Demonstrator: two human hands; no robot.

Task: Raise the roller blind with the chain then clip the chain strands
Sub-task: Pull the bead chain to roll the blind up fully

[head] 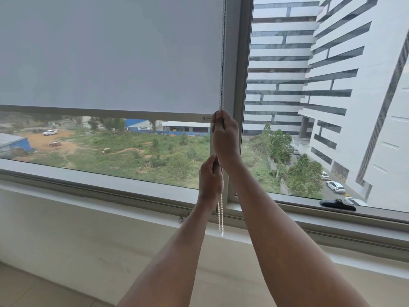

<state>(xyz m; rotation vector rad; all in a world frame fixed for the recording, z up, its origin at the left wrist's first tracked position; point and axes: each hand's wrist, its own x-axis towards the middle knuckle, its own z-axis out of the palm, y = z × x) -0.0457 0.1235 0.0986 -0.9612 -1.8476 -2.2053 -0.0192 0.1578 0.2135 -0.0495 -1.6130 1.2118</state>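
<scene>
My right hand grips the chain high by the blind, its hem still low, my left hand closed on it below, so I draw one strand straight down, alternating hands.

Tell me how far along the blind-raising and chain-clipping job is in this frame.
Partly done: the grey fabric roller blind has its bottom bar above the lower part of the pane, with the view showing beneath. In hand: the right hand and the left hand grip the white beaded chain, right above left. Left: further raising, then clipping the strands, whose loop hangs loose; no clip is visible.
</scene>
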